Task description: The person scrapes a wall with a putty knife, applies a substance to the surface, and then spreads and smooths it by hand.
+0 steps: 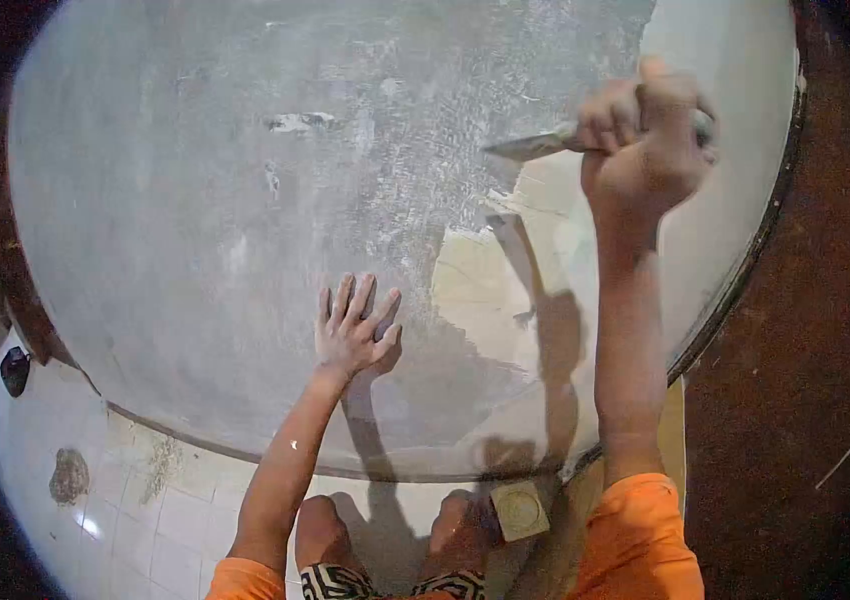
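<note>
Pointed blade tool (pixel 535 147), upper right of the frame, and it is gripped by its handle in the clenched right hand (pixel 650 140)! The tip is aimed leftward over the grey layer (pixel 195 200) of the big rounded panel, and by the gap to its shadow, it looks to be held clear of the surface. Here's the danger: if the point is brought down too steeply, the panel could be gouged, and the cream patch (pixel 475 275), right of centre, is left open to scratches. The patch's border is ragged, so the blade could be snagged there and a flake torn off by a hasty stroke.

Down to the centre, and the left hand (pixel 350 340) is laid flat, fingers spread, nothing grasped! It is placed lower left of the blade, so if the tool is allowed to skid that way, the fingers could be nicked. The right hand is blurred, too; with a fast swing, control could be lost.

Out to the bottom edge now: the curved rim (pixel 345 471) is set close to the knees, and by it the pale square block (pixel 520 512) is seen, where it could be knocked by a shifted leg.
</note>
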